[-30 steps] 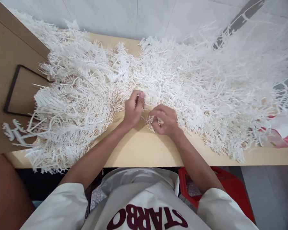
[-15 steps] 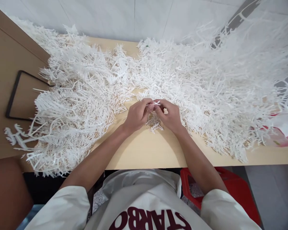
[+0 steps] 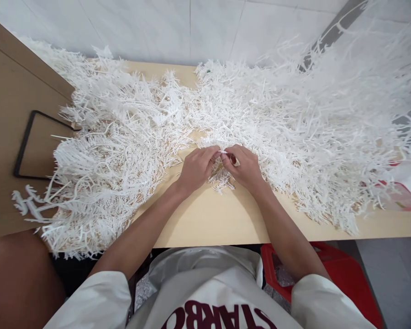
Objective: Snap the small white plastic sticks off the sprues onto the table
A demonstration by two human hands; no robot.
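Between my two hands is a small white branched plastic piece (image 3: 222,151), mostly covered by the fingertips. My left hand (image 3: 199,168) pinches its left end, and my right hand (image 3: 244,165) pinches the right end, the fingertips almost meeting. Just under the hands lies a little heap of white sprigs (image 3: 222,182) on the wooden table (image 3: 208,219). Large piles of the same white branched pieces spread out on both sides, a left pile (image 3: 116,151) and a right pile (image 3: 294,123).
A brown board (image 3: 27,91) with a black metal loop (image 3: 22,146) stands at the left. A pink-and-clear plastic bag (image 3: 400,196) lies at the right end. The tiled wall (image 3: 157,27) borders the back. A red stool (image 3: 345,278) is below the table's front edge. Another person's bare limb (image 3: 17,278) shows at lower left.
My fingers have shifted their hold on the small white piece, and less of it shows now. The whole view has dropped slightly in the frame; the piles look the same.
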